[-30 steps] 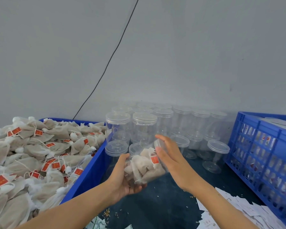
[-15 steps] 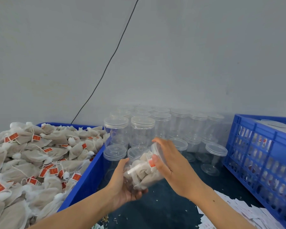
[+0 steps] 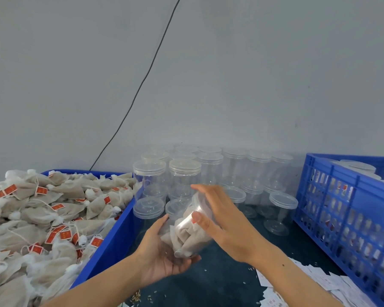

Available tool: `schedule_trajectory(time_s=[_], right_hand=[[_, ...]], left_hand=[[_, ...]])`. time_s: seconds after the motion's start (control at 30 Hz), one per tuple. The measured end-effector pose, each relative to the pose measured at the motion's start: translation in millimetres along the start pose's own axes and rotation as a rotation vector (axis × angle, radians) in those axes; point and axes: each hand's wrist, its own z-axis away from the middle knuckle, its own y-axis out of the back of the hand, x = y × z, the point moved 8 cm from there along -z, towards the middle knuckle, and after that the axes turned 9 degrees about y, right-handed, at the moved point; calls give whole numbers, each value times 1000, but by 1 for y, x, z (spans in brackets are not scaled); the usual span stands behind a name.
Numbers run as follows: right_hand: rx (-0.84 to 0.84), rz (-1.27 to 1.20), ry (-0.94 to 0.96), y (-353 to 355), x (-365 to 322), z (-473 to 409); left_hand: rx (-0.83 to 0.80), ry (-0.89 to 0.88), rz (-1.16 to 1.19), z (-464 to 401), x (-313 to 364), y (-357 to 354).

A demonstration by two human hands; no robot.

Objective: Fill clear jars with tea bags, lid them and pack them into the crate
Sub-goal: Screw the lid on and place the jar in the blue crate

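The left hand (image 3: 162,255) cups the base of the filled jar (image 3: 186,231), tilted above the counter (image 3: 220,273). The right hand (image 3: 220,220) curls round its lid (image 3: 197,203), thumb against the rim. If the lid seats crooked or a tea bag catches under it, it could pop off later. Beyond stand empty lidded jars (image 3: 184,173); the crate (image 3: 346,209) waits to the right.
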Motion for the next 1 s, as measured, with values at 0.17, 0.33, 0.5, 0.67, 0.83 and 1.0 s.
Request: schedule_trajectory(time_s=[0.17,0.33,0.5,0.67,0.83,1.0], right_hand=[[21,130,60,-1,-2,2],[21,303,37,-4,2,-1],[9,321,44,-5,-4,-4],[-5,306,35,-4,-9,-5],[5,314,56,-2,-13,-7],[77,153,21,9,-13,-12]], left_hand=[[-93,108,57,5,-2,-6],[-34,62,83,-1,-6,-5],[49,-66,62,0,2,3],[60,-142,49,2,7,2],[57,-217,44,2,14,3],[-35,-237,42,3,17,-6]])
